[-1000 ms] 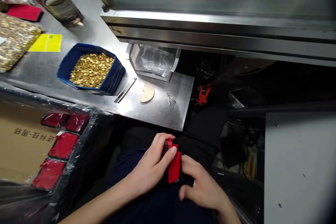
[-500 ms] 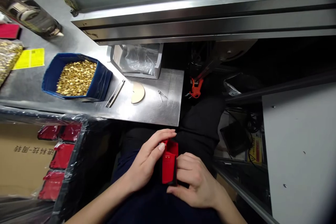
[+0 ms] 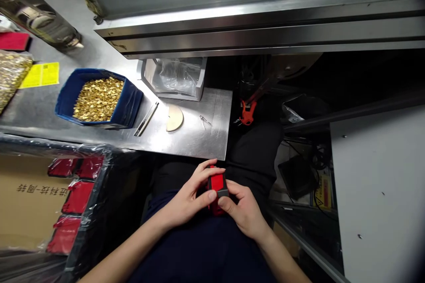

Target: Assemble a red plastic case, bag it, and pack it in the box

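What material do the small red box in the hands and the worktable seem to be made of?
The red box looks like matte card or plastic: flat colour, no shine; I cannot tell which. Both the left hand and the right hand hold it. The worktable looks like brushed steel: grey, with soft reflections.

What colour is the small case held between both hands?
Red with black edging; the case shows best in the head view.

forearms bare | no sleeves seen | trousers dark, perhaps navy

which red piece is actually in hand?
The small red box over the lap, gripped by left hand and right hand; the other red pieces lie plastic-wrapped at left.
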`<state>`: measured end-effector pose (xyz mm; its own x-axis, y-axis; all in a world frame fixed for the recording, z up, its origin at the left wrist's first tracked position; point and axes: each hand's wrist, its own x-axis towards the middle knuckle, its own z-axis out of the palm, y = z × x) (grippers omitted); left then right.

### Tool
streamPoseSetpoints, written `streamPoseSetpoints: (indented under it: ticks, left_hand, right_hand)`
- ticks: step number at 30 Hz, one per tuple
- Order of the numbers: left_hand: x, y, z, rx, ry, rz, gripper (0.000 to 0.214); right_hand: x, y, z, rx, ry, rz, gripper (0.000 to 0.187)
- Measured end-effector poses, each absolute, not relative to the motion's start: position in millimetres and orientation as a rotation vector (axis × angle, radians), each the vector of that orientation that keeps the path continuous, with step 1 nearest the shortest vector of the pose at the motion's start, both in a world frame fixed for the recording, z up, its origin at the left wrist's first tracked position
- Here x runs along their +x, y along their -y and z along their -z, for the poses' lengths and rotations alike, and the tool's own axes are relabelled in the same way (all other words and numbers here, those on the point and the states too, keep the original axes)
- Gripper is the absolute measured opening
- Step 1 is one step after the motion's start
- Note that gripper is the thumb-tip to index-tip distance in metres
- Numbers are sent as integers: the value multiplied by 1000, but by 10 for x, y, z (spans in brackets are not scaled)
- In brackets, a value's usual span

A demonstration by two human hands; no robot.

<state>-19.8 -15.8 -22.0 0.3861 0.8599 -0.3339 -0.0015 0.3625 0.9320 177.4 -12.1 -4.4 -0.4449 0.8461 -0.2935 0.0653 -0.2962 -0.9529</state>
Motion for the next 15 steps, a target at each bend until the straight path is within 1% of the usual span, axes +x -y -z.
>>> streamPoseSetpoints:
  ticks: [2,4,5,7,11,12,15]
  left_hand:
    - [-206,166,203,1033,-992,-679,50]
    - [-190,160,200,981,-1006,-698,39]
    - [-176,154,203,943,-1020,-713,33]
    - [-144,141,218,842,-1052,-740,29]
    - [-107,119,259,666,-1144,-721,37]
    - [-108,116,264,664,-1153,-707,40]
    - [-131,117,253,812,-1128,-701,45]
  right_hand:
    - [1776,118,56,-1178,1326,-1824,33]
    - [1777,116,53,-1187,1323,-1852,34]
    - [1777,116,40,-1194,1346,-1856,35]
    - [1775,120,-2,-1237,1451,-1836,34]
    - [1762,162,-66,-1394,1710,-1762,20]
    - [1758,176,-57,-1430,1710,-1754,21]
    - [1745,188,22,-1510,1507,-1764,36]
